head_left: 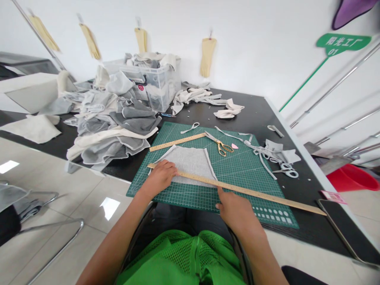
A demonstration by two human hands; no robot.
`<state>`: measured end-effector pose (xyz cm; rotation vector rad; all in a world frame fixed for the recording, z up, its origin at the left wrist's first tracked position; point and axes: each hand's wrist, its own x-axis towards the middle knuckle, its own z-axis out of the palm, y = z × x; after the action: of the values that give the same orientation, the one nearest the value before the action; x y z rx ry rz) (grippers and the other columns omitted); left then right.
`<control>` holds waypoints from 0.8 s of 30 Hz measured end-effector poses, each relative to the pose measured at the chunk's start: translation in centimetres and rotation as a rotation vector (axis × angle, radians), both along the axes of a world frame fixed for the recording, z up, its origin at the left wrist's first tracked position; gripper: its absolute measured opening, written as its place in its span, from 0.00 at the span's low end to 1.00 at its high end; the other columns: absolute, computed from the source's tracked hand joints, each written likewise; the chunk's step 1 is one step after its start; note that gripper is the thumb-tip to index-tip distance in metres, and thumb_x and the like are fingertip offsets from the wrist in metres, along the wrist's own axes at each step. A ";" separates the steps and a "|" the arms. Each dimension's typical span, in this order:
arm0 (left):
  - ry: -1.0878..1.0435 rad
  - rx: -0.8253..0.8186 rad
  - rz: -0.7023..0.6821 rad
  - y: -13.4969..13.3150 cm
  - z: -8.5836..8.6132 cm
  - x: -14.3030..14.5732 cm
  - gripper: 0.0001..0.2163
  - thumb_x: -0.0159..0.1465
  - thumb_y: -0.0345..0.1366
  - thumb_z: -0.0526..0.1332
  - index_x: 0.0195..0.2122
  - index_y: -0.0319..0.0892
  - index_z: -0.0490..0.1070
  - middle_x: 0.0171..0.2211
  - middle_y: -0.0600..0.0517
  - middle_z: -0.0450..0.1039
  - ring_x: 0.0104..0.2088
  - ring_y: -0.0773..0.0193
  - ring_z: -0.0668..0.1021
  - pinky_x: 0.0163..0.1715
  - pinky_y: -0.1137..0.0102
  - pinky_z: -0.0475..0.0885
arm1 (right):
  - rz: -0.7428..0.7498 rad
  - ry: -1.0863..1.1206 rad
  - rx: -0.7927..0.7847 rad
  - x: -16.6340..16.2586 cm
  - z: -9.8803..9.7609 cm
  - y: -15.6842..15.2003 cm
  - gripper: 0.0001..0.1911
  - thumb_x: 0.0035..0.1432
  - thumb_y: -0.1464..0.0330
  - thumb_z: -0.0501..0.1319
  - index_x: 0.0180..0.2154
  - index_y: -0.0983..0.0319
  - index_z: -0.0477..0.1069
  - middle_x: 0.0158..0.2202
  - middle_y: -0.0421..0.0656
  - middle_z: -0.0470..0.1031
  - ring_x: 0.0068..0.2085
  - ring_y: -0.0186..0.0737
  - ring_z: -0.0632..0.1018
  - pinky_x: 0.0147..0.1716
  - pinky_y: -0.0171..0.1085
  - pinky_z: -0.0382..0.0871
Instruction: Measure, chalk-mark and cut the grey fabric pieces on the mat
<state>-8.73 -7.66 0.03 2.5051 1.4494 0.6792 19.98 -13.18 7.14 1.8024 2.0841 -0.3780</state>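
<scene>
Black counter [255,114], long, running along a white wall.

Heap of grey and cream fabric [113,130] piled on its left half, with a clear plastic bin [154,85] behind it holding more of the same.

Green cutting mat [237,166] at the near edge, right in front of us.

Long wooden ruler [267,196] lies slantwise across the mat. Its left end is on the cloth and its right end runs past the mat onto bare counter.

Grey fabric piece [190,160], roughly square, lies flat on the left part of the mat. Its near edge is under the ruler.

Left hand [160,176]: palm down, fingers spread flat, pressing the ruler's left end and the cloth beneath. It grips nothing.

Right hand [234,211]: fingertips on the ruler's near edge about mid-length, fingers loosely bent, closed round nothing.

Shorter wooden ruler [178,141] lies beyond the cloth, just beside its far edge.

Gold-handled scissors [221,146] and a pink chalk piece [234,146] lie further back on the mat. White-handled scissors [287,171] sit among the grey trimmings [267,150] on the right.

Handling, as we judge it: the cloth is light, limp and slightly fuzzy. It will creep or ruck if dragged, so it is best held flat under the palm, or lifted by two corners. The long ruler is stiff and light and will pivot if pinned at one spot. Two well-apart pressure points suit it.
</scene>
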 end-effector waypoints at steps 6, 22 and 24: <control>0.013 0.013 0.025 -0.3 0.0 0.2 0.06 0.68 0.34 0.60 0.40 0.44 0.76 0.40 0.48 0.73 0.46 0.55 0.71 0.49 0.58 0.68 | 0.032 0.015 0.017 0.2 0.3 -0.1 0.32 0.61 0.64 0.63 0.65 0.67 0.62 0.50 0.60 0.80 0.50 0.58 0.81 0.45 0.47 0.72; -0.135 -0.056 0.029 0.2 -0.4 -0.2 0.04 0.63 0.35 0.66 0.38 0.44 0.77 0.39 0.50 0.73 0.44 0.57 0.72 0.48 0.60 0.68 | 0.115 0.144 0.284 0.6 0.3 2.1 0.15 0.68 0.64 0.55 0.53 0.60 0.73 0.45 0.51 0.79 0.47 0.51 0.78 0.45 0.43 0.66; -0.122 -0.058 0.028 0.1 -0.3 -0.2 0.05 0.62 0.35 0.66 0.39 0.44 0.77 0.40 0.50 0.74 0.45 0.56 0.72 0.49 0.59 0.68 | 0.214 0.224 0.379 0.1 -0.5 3.1 0.18 0.69 0.70 0.53 0.58 0.61 0.69 0.51 0.51 0.76 0.51 0.48 0.75 0.50 0.42 0.63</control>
<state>-8.95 -7.53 -0.22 2.3604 1.4422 0.7682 20.12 -10.10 6.65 1.7716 2.6230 -0.1375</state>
